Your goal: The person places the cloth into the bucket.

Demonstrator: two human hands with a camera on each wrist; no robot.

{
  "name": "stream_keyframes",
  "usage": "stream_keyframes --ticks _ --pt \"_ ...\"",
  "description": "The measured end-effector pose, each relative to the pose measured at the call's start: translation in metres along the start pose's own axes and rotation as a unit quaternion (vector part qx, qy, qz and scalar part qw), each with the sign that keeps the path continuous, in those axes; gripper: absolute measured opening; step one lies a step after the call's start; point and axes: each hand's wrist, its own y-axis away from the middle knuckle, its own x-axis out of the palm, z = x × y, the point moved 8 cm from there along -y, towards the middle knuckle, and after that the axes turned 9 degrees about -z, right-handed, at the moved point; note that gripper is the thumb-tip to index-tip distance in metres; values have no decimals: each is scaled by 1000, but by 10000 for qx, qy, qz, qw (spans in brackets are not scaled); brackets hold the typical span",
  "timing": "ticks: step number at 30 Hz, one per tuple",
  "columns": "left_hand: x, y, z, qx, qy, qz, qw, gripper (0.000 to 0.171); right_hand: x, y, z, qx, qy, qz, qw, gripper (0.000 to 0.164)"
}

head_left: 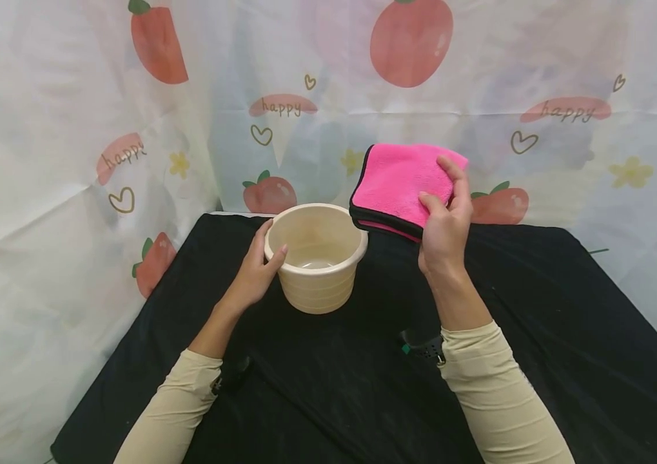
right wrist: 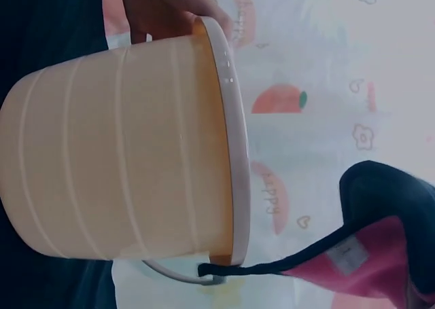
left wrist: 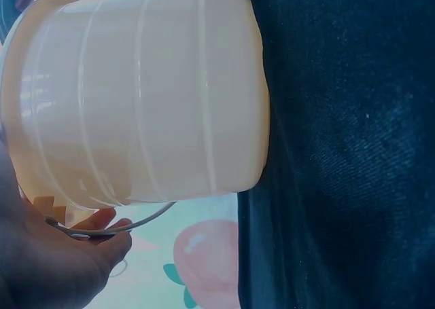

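Observation:
A cream plastic bucket [head_left: 318, 290] with ridged sides stands upright on the black tablecloth. My left hand [head_left: 257, 269] grips its rim on the left side, thumb over the edge and fingers outside. A thin wire handle [left wrist: 151, 218] hangs behind the bucket, beside the left fingers. Up and to the right, my right hand [head_left: 447, 235] pinches a folded pink towel [head_left: 400, 180] with black edging between thumb and fingers. The towel's left corner overlaps the bucket's right rim in the head view. A small white label [right wrist: 348, 255] shows on the towel in the right wrist view.
Black cloth [head_left: 328, 399] covers the table. Behind and to the left hangs a pale curtain [head_left: 328, 51] printed with fruit, hearts and the word "happy". Dark wrist straps [head_left: 429, 348] sit at both sleeve cuffs. A blue and purple item [left wrist: 17, 3] peeks in above the bucket in the left wrist view.

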Motion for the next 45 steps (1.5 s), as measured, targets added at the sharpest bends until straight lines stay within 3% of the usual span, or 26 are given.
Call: stream_keyframes --ticks 8,16,20,26,36,45 --pt "-1 0 -1 41 -46 -47 10000 63 18 4 5 -144 -484 325 9982 48" --pt "-1 0 -1 33 -21 -57 10000 63 39 14 12 -218 -438 574 9972 47" --pt "0 1 -1 -43 -64 -61 10000 63 46 21 12 -151 -291 718 9969 48" --pt "0 2 -2 -57 -119 -55 9999 63 42 21 -5 -85 -27 803 9967 49" --pt "0 1 -1 14 -66 -59 10000 64 39 18 -33 436 466 818 9946 49" --pt "0 1 0 80 12 -62 9999 63 38 26 -48 808 1143 844 9866 48"
